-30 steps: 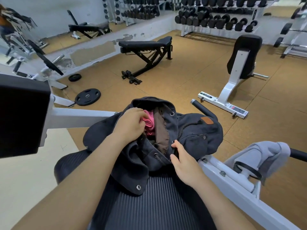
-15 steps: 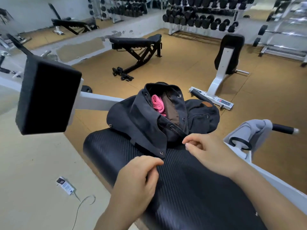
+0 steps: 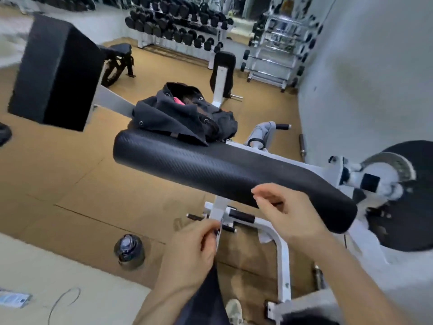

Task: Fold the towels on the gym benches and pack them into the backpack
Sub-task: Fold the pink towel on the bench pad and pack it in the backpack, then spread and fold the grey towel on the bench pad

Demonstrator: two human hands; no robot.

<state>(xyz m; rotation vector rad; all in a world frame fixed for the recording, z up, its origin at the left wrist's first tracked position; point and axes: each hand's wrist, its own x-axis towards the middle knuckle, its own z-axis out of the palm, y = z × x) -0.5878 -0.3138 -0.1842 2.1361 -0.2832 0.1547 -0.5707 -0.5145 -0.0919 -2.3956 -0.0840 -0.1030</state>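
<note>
I've pulled left hand point(image 3: 192, 249) and right hand point(image 3: 281, 212) off the backpack point(image 3: 182, 116), both empty; pink towel point(image 3: 178, 101) is in. That grey towel point(image 3: 263, 131) looks next.

Floor point(image 3: 70, 172): tan tiles; pale strip point(image 3: 58, 277) near left. Wall point(image 3: 375, 78): pale grey, right side. Dumbbell rack point(image 3: 182, 26): loaded, at far end. Upright seat point(image 3: 221, 71): black pad, white frame, mid-floor. Weight plate point(image 3: 410, 195): on machine, right. Dark bottle point(image 3: 128, 250): upright on floor.

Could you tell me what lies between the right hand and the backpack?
In the head view, only bare black bench pad stretches between the right hand and the backpack.
</note>
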